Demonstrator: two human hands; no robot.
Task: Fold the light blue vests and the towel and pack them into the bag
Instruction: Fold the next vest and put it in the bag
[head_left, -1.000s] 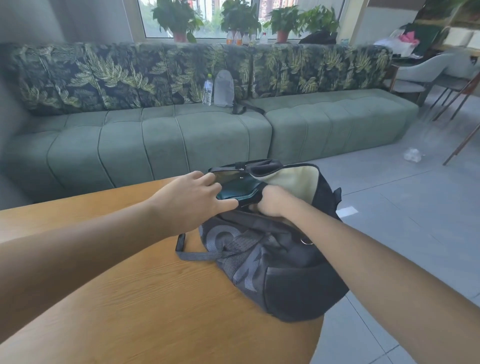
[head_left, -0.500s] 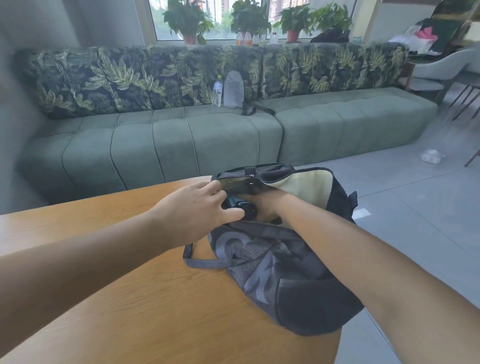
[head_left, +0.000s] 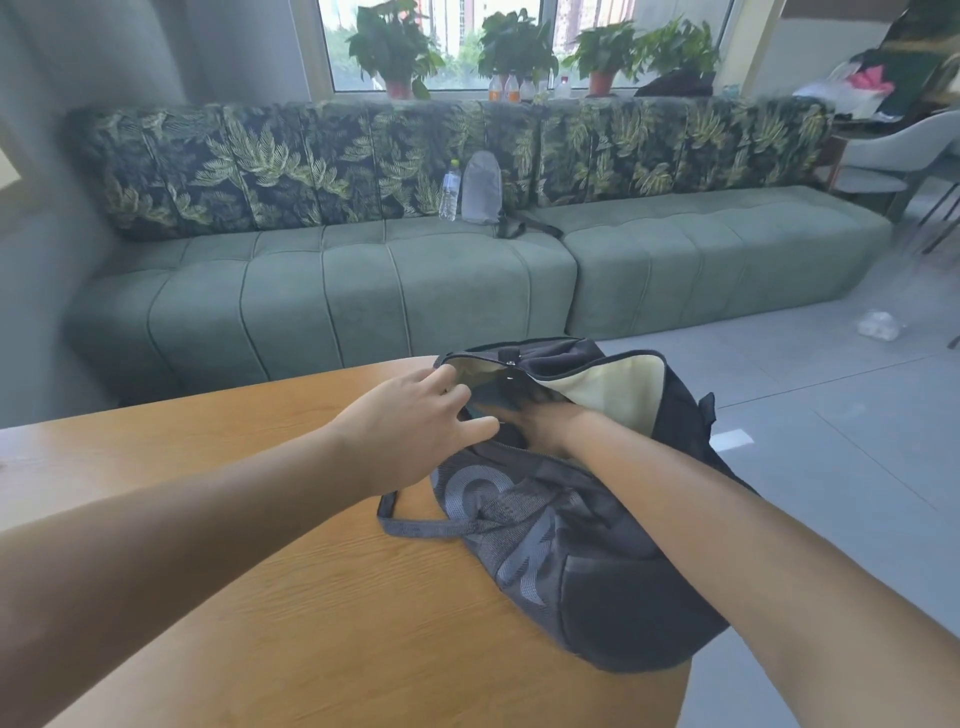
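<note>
Head view: left hand (head_left: 410, 431) grips the dark fabric bag (head_left: 582, 545) rim; right hand (head_left: 545, 423) reaches inside, grasp hidden. Overhanging the wooden worktop (head_left: 260, 571), it could slide off.

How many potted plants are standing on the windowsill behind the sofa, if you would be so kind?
4, in a row: potted plant one at left, the second, the third, and the fourth at right, its pot hidden behind a dark object.

The right hand (head_left: 545, 426) reaches into the bag (head_left: 597, 571), its fingers hidden inside the opening, so whether they hold anything cannot be told. The bag's contents show only as a dark, unclear shape. The left hand's (head_left: 415, 426) fingertips disappear behind the bag's rim.
</note>
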